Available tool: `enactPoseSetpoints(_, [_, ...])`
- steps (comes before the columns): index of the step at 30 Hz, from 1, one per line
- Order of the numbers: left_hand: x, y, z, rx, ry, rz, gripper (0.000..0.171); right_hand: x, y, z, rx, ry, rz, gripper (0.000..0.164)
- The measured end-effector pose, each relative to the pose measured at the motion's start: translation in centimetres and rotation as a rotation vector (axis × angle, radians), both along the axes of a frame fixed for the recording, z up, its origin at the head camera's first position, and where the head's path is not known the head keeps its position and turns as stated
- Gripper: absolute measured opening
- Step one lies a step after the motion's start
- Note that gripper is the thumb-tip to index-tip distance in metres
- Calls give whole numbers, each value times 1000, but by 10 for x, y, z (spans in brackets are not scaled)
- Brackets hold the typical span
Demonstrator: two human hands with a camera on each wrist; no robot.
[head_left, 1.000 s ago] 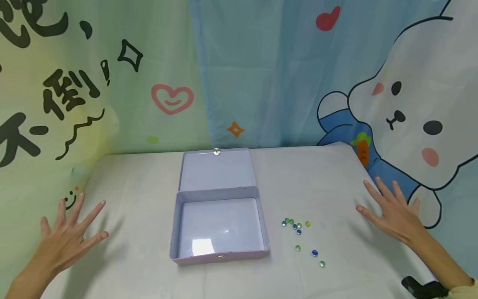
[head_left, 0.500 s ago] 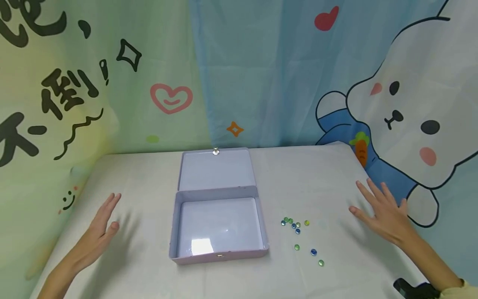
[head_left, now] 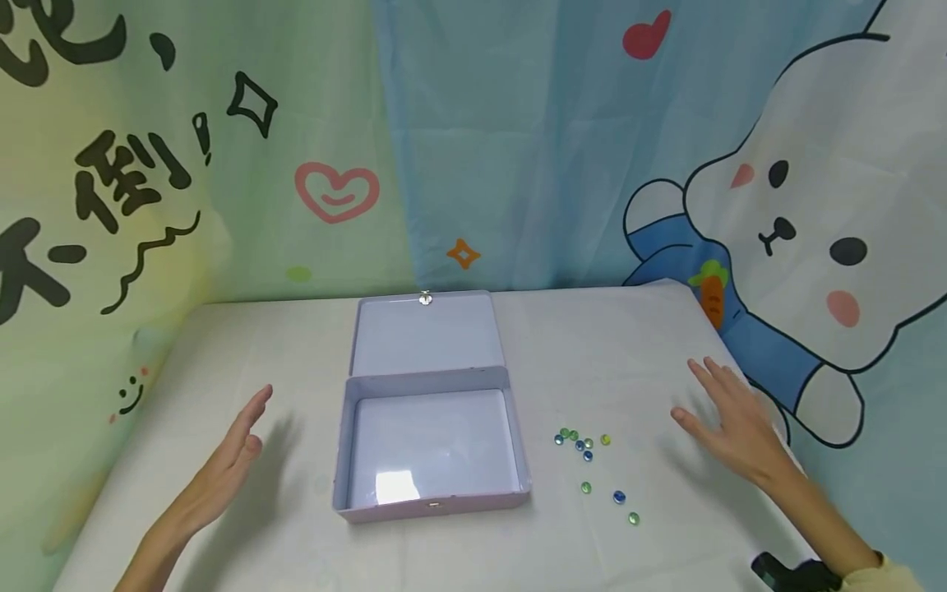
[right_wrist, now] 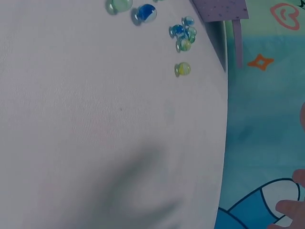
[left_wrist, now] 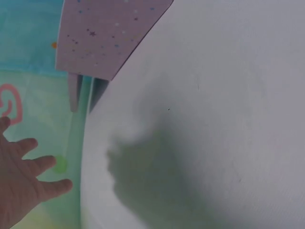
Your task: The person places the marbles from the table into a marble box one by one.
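A pale lilac metal box (head_left: 432, 510) stands on the table, its lid (head_left: 427, 337) swung back toward the curtain and nothing lying inside. Several green, blue and yellow glass marbles (head_left: 619, 497) lie loose to its right, some in a small cluster. My left hand (head_left: 222, 473) hovers to the left of the box, fingers straight, palm turned inward, holding nothing. On the far side of the marbles my right hand (head_left: 740, 427) is held over the table's right part, fingers spread and touching nothing. In the left wrist view the box's side (left_wrist: 107, 36) shows small printed stars.
A white cloth covers the table (head_left: 281, 345). Behind it hangs a printed curtain (head_left: 488, 148) with a white cartoon animal, hearts and lettering. A black strap-like device (head_left: 795, 573) sits at the right wrist by a pale yellow sleeve (head_left: 880, 575).
My left hand has moved right toward the box and turned from palm-down with spread fingers to edge-on. The right hand has shifted left toward the marbles. Box and marbles stay put.
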State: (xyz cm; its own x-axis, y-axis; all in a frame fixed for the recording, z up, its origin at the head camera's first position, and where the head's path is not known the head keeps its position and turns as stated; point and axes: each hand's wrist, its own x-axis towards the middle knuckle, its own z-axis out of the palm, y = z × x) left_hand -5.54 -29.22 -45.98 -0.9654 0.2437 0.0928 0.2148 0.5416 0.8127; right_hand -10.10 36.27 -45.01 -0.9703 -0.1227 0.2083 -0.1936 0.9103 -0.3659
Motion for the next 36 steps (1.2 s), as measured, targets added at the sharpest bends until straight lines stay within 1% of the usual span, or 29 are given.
enactPoseSetpoints(4, [1, 4, 0, 44, -1, -17, 52, 0, -9, -2, -39, 18, 6, 79])
enactPoseSetpoints(7, [1, 6, -1, 98, 0, -41, 53, -1, -16, -1, -68, 14, 9, 77])
enactPoseSetpoints(12, [-2, 12, -10, 184, 19, -101, 57, -2, -28, -1, -112, 5, 24, 75])
enactPoseSetpoints(15, [-5, 16, -16, 196, 12, -135, 58, -3, -38, 0, -154, -5, 39, 74])
enactPoseSetpoints(19, [-7, 25, -20, 205, -15, -156, 58, -4, -56, 3, -221, -24, 70, 72])
enactPoseSetpoints(22, [-7, 32, -21, 209, -33, -152, 56, -2, -71, 2, -261, -40, 92, 70])
enactPoseSetpoints(25, [-6, 40, -22, 212, -36, -150, 55, 1, -87, 4, -311, -75, 115, 68])
enactPoseSetpoints(30, [-9, 51, -26, 227, -39, -153, 55, 6, -116, 9, -417, -121, 211, 62])
enactPoseSetpoints(32, [-9, 55, -29, 220, -59, -144, 55, 7, -127, 10, -439, -141, 250, 60])
enactPoseSetpoints(36, [-9, 62, -32, 204, -123, -120, 53, 9, -144, 7, -464, -190, 290, 60])
